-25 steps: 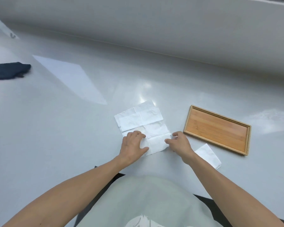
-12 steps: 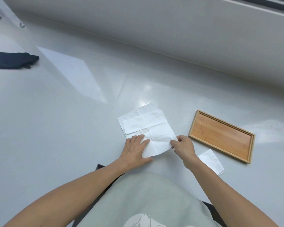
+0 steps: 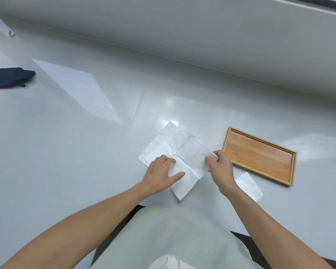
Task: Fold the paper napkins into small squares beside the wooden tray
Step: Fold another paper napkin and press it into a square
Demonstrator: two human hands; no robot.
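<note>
A white paper napkin [image 3: 184, 152] lies spread on the grey table, over at least one other napkin sheet [image 3: 168, 133] whose far corner shows beyond it. My left hand [image 3: 161, 175] presses flat on the napkin's near left part, fingers apart. My right hand [image 3: 219, 167] pinches the napkin's right edge and holds it lifted off the table. The wooden tray [image 3: 259, 156] sits just right of my right hand and holds nothing. A small folded napkin square [image 3: 249, 187] lies on the table in front of the tray.
A dark cloth [image 3: 8, 77] lies at the far left of the table. A pale wall or ledge [image 3: 182, 35] runs along the back. The table's near edge is by my torso.
My right hand has lifted the napkin's right edge and carried it toward the tray, opening the sheet wider. My left hand has stayed pressed on the napkin.
</note>
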